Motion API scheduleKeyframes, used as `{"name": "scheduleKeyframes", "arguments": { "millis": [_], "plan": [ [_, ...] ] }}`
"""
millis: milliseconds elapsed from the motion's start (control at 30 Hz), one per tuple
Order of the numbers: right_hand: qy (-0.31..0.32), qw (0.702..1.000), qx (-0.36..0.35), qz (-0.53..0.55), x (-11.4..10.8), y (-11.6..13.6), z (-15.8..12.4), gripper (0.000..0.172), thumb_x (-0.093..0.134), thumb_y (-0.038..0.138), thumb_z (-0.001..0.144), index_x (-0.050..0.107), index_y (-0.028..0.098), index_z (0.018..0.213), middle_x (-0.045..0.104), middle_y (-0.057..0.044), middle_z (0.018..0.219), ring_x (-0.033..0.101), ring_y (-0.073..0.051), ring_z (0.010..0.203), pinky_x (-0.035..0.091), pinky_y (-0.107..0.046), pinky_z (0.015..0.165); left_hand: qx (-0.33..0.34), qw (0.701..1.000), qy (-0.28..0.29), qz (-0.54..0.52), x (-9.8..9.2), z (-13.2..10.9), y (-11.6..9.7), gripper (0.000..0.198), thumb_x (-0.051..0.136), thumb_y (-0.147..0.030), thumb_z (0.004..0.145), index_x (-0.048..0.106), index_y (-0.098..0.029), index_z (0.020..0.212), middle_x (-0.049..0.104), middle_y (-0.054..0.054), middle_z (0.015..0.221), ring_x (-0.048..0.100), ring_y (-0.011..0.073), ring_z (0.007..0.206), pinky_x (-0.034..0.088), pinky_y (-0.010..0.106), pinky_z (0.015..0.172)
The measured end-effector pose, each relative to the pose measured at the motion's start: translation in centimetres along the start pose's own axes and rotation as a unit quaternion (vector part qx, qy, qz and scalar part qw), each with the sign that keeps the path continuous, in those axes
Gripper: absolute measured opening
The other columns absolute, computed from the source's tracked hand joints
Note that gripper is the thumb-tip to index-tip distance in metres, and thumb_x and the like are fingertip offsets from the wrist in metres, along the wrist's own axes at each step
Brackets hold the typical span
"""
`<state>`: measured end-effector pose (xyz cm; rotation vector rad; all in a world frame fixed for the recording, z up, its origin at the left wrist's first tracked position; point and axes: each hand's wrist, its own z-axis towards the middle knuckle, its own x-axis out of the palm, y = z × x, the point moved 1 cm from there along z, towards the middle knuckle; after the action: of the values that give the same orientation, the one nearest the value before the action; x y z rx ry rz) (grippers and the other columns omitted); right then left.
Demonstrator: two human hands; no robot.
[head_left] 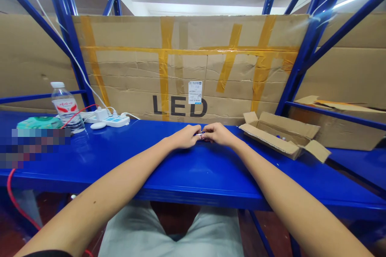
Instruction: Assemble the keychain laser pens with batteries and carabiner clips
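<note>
My left hand (186, 136) and my right hand (219, 133) meet near the far side of the blue table (193, 168). Between their fingertips is a small, slender thing (199, 133) with a pale, shiny section and a dark part. Its kind is too small and too covered by the fingers to make out. Fingers of both hands are closed in a pinch, the left on one end and the right on the other. To the right of my right hand stands an open cardboard box (271, 142) with a few small items inside.
At the left stand a water bottle (66, 108), a green packet (39, 122) and a white power strip (111, 120) with plugs and cables. A large taped carton (135, 72) marked LED rises behind the table. Blue rack posts (297, 68) flank it. A red cable (13, 192) hangs over the left front edge.
</note>
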<state>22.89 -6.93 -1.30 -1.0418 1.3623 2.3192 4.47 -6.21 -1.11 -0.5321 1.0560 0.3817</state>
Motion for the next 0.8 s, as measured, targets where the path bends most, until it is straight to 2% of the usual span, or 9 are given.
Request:
{"name": "scheduleKeyframes", "arguments": {
  "millis": [133,300,467,633,800],
  "plan": [
    [0.009,1.0,0.001,0.002,-0.1,0.1,0.0,0.022,0.061,0.037,0.076,0.064,0.015,0.073,0.061,0.0,0.061,0.052,-0.011,0.054,0.041,-0.023,0.052,0.011,0.999,0.008,-0.036,-0.4,-0.2,-0.1,0.018,0.047,-0.029,0.092,0.058,-0.016,0.088,0.066,0.006,0.087,0.059,0.017,0.076,0.042,0.027,0.068],
    [0.031,1.0,0.004,0.001,-0.4,0.3,-0.1,0.024,0.064,0.039,0.075,0.065,0.015,0.071,0.06,0.001,0.06,0.053,-0.011,0.052,0.041,-0.023,0.051,0.039,0.993,0.06,-0.091,-0.7,-0.4,-0.6,0.028,0.042,-0.032,0.094,0.063,-0.014,0.094,0.066,0.005,0.081,0.058,0.015,0.071,0.042,0.026,0.067],
    [0.053,0.999,0.011,-0.005,-0.6,0.4,-0.1,0.025,0.065,0.04,0.074,0.066,0.015,0.071,0.059,0.002,0.056,0.052,-0.01,0.049,0.039,-0.022,0.049,-0.001,0.983,0.108,-0.151,-0.7,-0.2,-0.5,0.032,0.046,-0.038,0.09,0.062,-0.012,0.082,0.06,0.002,0.067,0.053,0.0125,0.061,0.037,0.023,0.058],
    [0.083,0.996,0.017,0.008,-0.6,0.9,-0.4,0.025,0.065,0.04,0.074,0.067,0.015,0.072,0.061,0.001,0.058,0.051,-0.01,0.048,0.038,-0.022,0.049,-0.037,0.963,0.157,-0.217,-0.9,-0.2,-0.4,0.023,0.051,-0.032,0.082,0.057,-0.013,0.07,0.055,0.0,0.06,0.045,0.009,0.051,0.032,0.023,0.051],
    [0.056,0.998,0.016,0.021,-0.7,1.3,-0.4,0.02,0.068,0.035,0.069,0.064,0.015,0.068,0.06,0.002,0.057,0.049,-0.009,0.051,0.037,-0.021,0.05,-0.103,0.922,0.199,-0.316,-1.1,-0.5,-0.3,0.031,0.05,-0.042,0.083,0.058,-0.013,0.077,0.049,-0.001,0.056,0.04,0.0088,0.044,0.031,0.023,0.045]
  ]
}}
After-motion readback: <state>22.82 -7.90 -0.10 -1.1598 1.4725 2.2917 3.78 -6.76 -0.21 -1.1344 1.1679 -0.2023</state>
